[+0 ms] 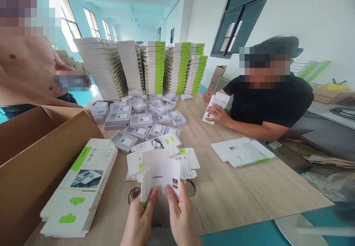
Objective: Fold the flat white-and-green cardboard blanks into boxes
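Holding a white carton (159, 170), hands (140, 216) hide its lower edges.

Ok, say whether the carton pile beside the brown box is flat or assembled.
Folded flat: the carton pile shows thin, stacked layers with flaps sticking out.

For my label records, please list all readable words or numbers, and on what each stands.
"LEUKAZ" (first letter uncertain): on the held white carton.
Too small or blurred: that carton's badges; print on the left carton stack, middle cartons, right-hand cartons, co-worker's carton and tall box stacks.
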Demonstrator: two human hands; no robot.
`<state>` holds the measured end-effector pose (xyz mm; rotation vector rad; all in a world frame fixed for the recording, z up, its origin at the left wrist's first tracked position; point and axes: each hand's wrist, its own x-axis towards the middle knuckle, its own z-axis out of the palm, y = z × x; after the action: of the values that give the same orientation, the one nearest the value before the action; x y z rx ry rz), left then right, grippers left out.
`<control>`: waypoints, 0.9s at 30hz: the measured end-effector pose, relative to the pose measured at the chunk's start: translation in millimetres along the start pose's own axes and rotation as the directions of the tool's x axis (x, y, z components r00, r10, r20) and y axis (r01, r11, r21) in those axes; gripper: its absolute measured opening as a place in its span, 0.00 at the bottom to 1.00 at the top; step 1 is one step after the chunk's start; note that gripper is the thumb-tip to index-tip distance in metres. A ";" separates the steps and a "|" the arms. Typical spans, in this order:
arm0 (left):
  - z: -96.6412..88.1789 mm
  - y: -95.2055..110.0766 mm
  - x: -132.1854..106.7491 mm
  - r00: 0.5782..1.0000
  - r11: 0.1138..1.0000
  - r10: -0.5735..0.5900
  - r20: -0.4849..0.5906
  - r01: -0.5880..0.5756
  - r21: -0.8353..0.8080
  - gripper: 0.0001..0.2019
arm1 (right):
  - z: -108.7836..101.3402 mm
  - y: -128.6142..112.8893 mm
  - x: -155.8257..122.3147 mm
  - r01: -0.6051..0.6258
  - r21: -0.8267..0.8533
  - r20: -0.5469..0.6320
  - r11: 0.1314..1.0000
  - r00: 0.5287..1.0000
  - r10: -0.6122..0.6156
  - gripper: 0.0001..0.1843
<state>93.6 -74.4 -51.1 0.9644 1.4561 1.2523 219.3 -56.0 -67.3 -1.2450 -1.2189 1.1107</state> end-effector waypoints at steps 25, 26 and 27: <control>-13.1 -8.0 -18.1 0.992 0.983 0.007 0.126 0.016 -0.180 0.36 | -4.3 -2.3 -34.7 -0.060 0.135 -0.084 0.989 0.994 0.072 0.33; -14.3 -8.0 -19.5 0.989 0.979 0.006 0.151 0.025 -0.203 0.34 | -7.0 -4.1 -35.6 -0.068 0.124 -0.087 0.990 0.993 0.079 0.32; -15.1 -8.1 -20.6 0.986 0.974 0.002 0.166 0.035 -0.222 0.33 | -9.6 -5.4 -36.0 -0.069 0.101 -0.083 0.993 0.994 0.078 0.31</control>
<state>83.9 -99.1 -55.4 0.8794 1.1642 1.2624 226.4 -92.7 -62.9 -1.2585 -1.0492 1.1444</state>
